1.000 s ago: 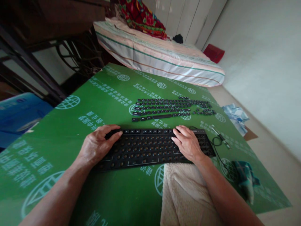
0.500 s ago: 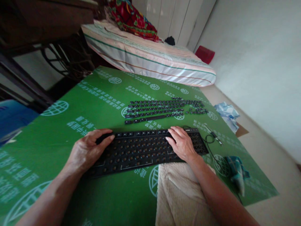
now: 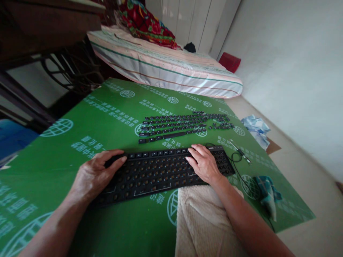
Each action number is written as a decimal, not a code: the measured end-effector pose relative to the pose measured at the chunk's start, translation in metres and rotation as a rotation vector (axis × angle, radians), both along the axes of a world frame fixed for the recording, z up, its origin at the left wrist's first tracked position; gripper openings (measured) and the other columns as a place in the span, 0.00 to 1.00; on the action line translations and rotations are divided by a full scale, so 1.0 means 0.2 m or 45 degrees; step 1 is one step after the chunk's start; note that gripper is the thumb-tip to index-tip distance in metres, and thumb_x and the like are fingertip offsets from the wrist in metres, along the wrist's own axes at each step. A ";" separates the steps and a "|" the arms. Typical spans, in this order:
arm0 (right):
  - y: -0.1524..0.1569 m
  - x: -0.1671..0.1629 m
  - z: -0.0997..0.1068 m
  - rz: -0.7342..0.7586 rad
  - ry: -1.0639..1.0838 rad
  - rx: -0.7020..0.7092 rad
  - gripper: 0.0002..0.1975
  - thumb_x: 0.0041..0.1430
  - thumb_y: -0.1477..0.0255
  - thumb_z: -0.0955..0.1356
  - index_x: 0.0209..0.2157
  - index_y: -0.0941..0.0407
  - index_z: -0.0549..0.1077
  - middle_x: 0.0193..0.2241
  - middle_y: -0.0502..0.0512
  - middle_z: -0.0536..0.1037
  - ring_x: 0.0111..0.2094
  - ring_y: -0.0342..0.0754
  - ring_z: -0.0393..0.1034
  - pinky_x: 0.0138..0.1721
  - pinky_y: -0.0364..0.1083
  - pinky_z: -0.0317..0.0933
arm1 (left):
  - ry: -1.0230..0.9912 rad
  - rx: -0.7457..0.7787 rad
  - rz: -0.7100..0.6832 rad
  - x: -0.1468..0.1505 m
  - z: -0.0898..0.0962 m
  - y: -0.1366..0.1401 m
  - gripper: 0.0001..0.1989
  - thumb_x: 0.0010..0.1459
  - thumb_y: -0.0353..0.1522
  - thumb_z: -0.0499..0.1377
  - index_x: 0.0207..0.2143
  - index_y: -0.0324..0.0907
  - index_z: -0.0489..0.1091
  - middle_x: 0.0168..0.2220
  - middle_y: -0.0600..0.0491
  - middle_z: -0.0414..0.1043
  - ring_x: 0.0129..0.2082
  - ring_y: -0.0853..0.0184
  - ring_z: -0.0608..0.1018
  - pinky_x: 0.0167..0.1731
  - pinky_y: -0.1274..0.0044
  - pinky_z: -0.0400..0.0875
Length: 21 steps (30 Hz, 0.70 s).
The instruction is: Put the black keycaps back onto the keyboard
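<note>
Left hand [image 3: 93,174] is clamping the upper-left corner of a long black plastic keyboard [image 3: 150,170], lower centre of the head view; right hand [image 3: 204,165] is lying across it right of its middle, whether gripping I cannot tell. Everything is sliding slightly leftward in frame, hands and keyboard keeping together, so work is looking unchanged; small black plastic keycaps [image 3: 174,135] are lying above.

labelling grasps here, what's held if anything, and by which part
The keyboard, by its far-left corner, in the left hand; the right hand rests on it, hold unclear.
</note>
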State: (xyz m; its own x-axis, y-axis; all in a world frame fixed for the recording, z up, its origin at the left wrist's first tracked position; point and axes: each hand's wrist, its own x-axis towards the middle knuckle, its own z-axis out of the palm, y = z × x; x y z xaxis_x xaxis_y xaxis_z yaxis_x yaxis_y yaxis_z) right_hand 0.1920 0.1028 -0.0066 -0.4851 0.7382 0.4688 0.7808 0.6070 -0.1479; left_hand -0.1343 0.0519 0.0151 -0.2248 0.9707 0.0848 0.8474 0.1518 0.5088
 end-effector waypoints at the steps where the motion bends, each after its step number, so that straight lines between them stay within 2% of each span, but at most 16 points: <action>1: 0.00 0.00 0.00 0.003 0.004 0.004 0.16 0.63 0.66 0.62 0.47 0.58 0.73 0.47 0.62 0.74 0.50 0.54 0.65 0.53 0.54 0.62 | 0.001 0.001 0.003 0.00 0.00 0.00 0.21 0.53 0.50 0.52 0.42 0.48 0.73 0.44 0.56 0.76 0.39 0.60 0.77 0.43 0.73 0.70; 10: 0.00 0.00 0.00 0.016 0.001 0.034 0.15 0.63 0.66 0.62 0.44 0.58 0.75 0.46 0.62 0.74 0.50 0.54 0.66 0.53 0.53 0.62 | 0.000 -0.001 0.007 0.01 0.02 0.00 0.22 0.52 0.49 0.53 0.41 0.47 0.73 0.45 0.54 0.76 0.41 0.60 0.77 0.44 0.74 0.70; 16: 0.01 0.03 0.01 0.045 0.186 0.084 0.13 0.63 0.68 0.62 0.42 0.57 0.75 0.42 0.61 0.76 0.45 0.51 0.69 0.50 0.51 0.64 | -0.016 0.060 0.013 0.01 0.00 0.01 0.24 0.51 0.50 0.50 0.40 0.45 0.74 0.42 0.52 0.77 0.40 0.60 0.78 0.45 0.72 0.69; 19: 0.03 0.10 0.05 -0.064 0.230 0.115 0.13 0.62 0.69 0.62 0.40 0.56 0.76 0.39 0.59 0.77 0.43 0.50 0.70 0.48 0.49 0.65 | -0.025 0.016 0.023 0.00 -0.01 0.01 0.25 0.50 0.50 0.50 0.41 0.44 0.74 0.43 0.51 0.76 0.41 0.60 0.77 0.47 0.72 0.68; 21: 0.07 0.20 0.10 -0.219 0.159 0.080 0.13 0.61 0.69 0.62 0.40 0.55 0.76 0.39 0.58 0.77 0.43 0.50 0.70 0.47 0.48 0.65 | -0.038 -0.010 0.026 -0.01 -0.01 0.02 0.26 0.49 0.50 0.50 0.41 0.45 0.73 0.44 0.52 0.76 0.42 0.59 0.77 0.48 0.72 0.67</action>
State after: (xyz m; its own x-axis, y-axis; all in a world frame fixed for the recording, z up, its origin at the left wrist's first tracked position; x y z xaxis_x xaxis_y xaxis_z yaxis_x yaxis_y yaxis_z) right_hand 0.2311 0.1160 0.0127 -0.2898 0.7726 0.5649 0.8516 0.4775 -0.2161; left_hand -0.1356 0.0554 0.0126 -0.2468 0.9665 0.0702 0.8286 0.1730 0.5324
